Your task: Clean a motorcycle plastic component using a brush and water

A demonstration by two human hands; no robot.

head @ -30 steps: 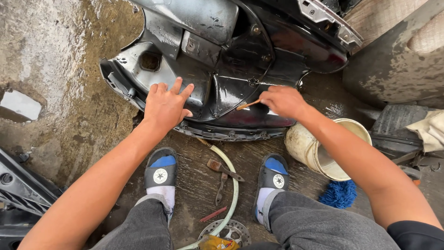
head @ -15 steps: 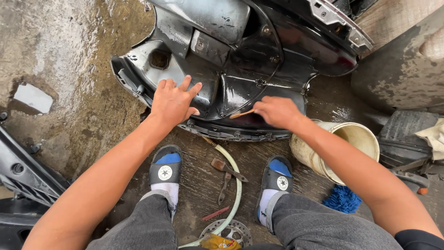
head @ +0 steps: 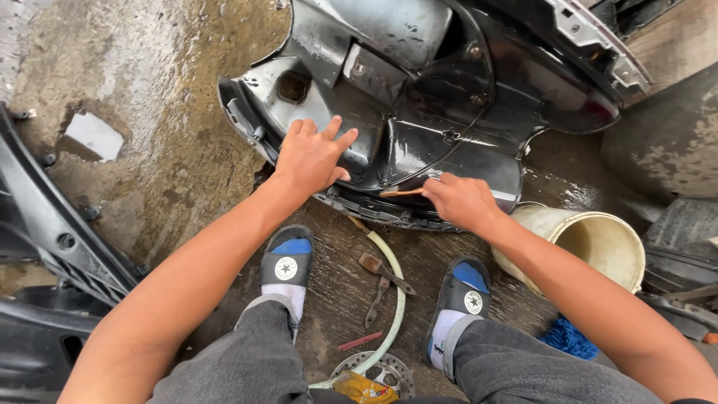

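A wet black scooter panel (head: 449, 112) lay on the muddy concrete floor (head: 149, 150) before the person's feet. The left hand (head: 314, 155) pressed flat on it, fingers spread wide; the right hand (head: 460, 200) had its fingers closed around a small brush (head: 400, 193) at the panel's lower edge. Just right stood a tilted cream bucket (head: 591, 239), its inside showing nothing; a blue mop head (head: 568, 338) lay beside it, and a hose (head: 393, 299) ran between the sandals.

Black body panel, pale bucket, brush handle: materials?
Black body panel: likely moulded plastic, glossy and wet, with ribs and screw bosses. Pale bucket: looks like stained cream plastic, thin rim. Brush handle in the right hand: probably wood, tan and matte.
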